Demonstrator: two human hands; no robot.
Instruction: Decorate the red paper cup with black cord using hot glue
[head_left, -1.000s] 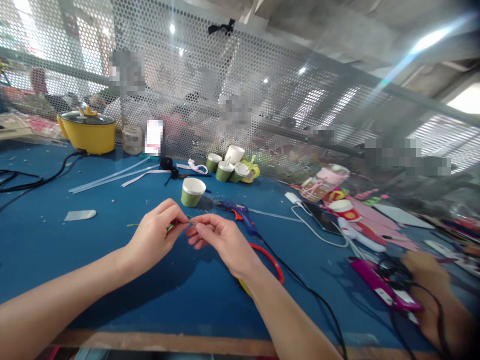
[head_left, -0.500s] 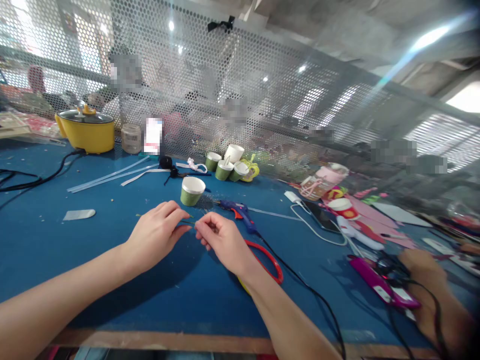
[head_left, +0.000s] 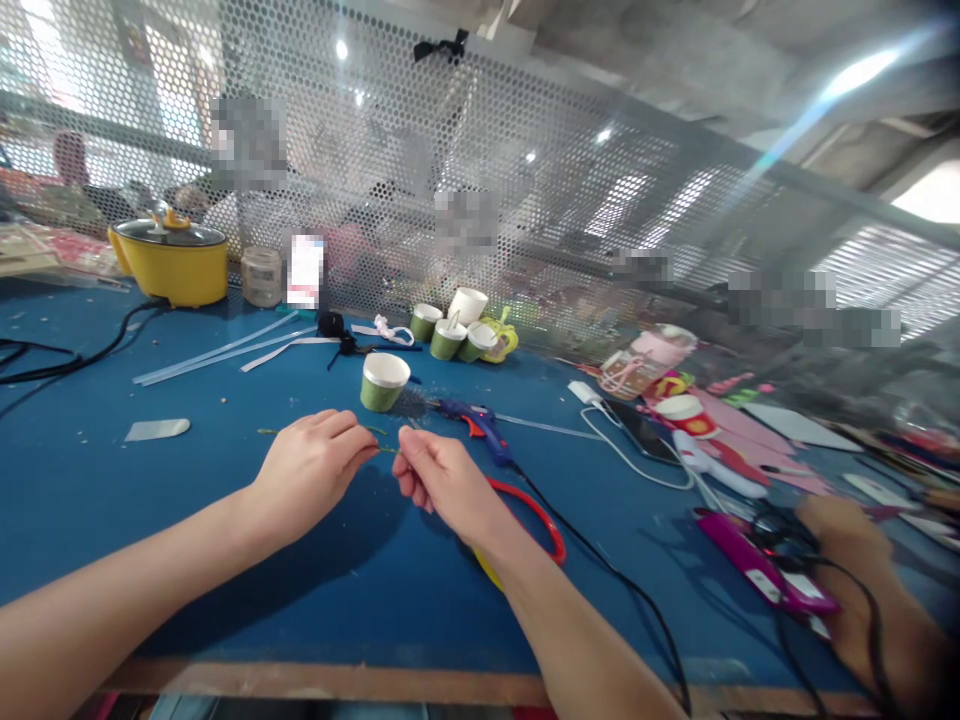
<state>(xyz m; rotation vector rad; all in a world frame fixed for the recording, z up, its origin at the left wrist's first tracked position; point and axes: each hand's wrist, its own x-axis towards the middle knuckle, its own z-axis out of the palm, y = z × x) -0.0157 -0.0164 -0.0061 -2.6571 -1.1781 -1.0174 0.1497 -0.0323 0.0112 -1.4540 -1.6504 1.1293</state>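
With the gap between the hands as dial centre, we see at nine o'clock the left hand (head_left: 307,475), fingers curled, thumb and fingertips pinching a thin, green, flexible strand (head_left: 387,450) that crosses the gap. At twelve o'clock stands an upright green cup with a white rim (head_left: 385,390), and near three we find the right hand (head_left: 442,477), fingers bent, closed on the strand. Farther right lie a blue glue gun with a red trigger (head_left: 491,437), toward two o'clock, and a red loop-shaped handle (head_left: 546,515), toward four.
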